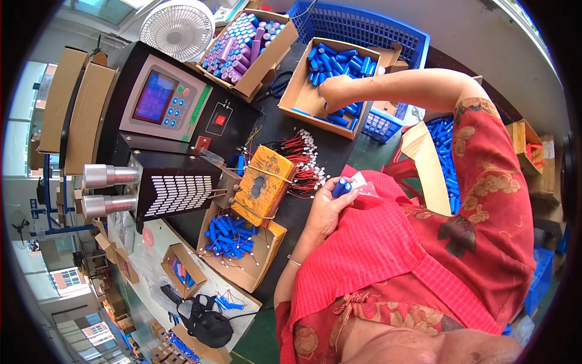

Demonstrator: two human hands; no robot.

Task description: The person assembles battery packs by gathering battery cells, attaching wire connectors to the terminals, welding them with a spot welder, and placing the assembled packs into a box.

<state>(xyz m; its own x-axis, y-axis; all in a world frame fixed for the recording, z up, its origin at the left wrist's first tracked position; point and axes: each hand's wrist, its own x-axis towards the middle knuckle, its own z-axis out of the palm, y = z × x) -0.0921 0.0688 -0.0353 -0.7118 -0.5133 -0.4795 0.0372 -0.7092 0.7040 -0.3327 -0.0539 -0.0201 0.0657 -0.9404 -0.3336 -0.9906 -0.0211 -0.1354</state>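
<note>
My left hand is closed around blue cylindrical battery cells, their ends pointing up, in front of my red checked apron. Whitish clear plastic lies beside its fingertips. My right hand reaches into an open cardboard box of loose blue cells. Its fingers curl downward and are partly hidden, so what they hold cannot be made out. Left of my left hand, a spot welder points its electrodes at a yellow taped block. Red and black leads with white connectors spread behind the block.
A box of purple and blue cells and a white fan stand at the back. Below the welder, a cardboard tray holds wired blue cells. A blue crate is behind the box; a black bag lies lower left.
</note>
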